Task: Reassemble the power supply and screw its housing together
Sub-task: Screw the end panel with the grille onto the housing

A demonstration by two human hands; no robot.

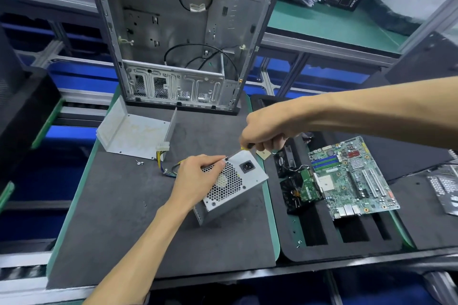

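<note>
PSU: the power supply [229,184] sits tilted on the dark mat [119,218] of the desk, mesh fan face and power socket turned up, a bundle of wires trailing off its far left side.
Left hand: the left hand [195,178] lies over the box's left edge, fingers curled, fingertips pinching at the top corner where the tip meets it, apparently steadying a screw I can't make out.
Right hand: the right hand [266,129] is closed round the screwdriver [244,150], its yellow-and-black handle just showing, tip down on that corner.
Handling: looks like a stiff sheet-metal box, fairly heavy; I'd hold it by the solid side walls, not the mesh, and mind the sharp edges.
Cover: a bent metal cover [131,131] lies behind, apart from the box.
Loose screw: a screw [139,162] rests on the mat near the cover.
Tray: the black foam tray [322,250] at right holds a motherboard [352,176] and dark parts beside it.
Case: the open case [181,32] stands behind, only cables inside.
</note>
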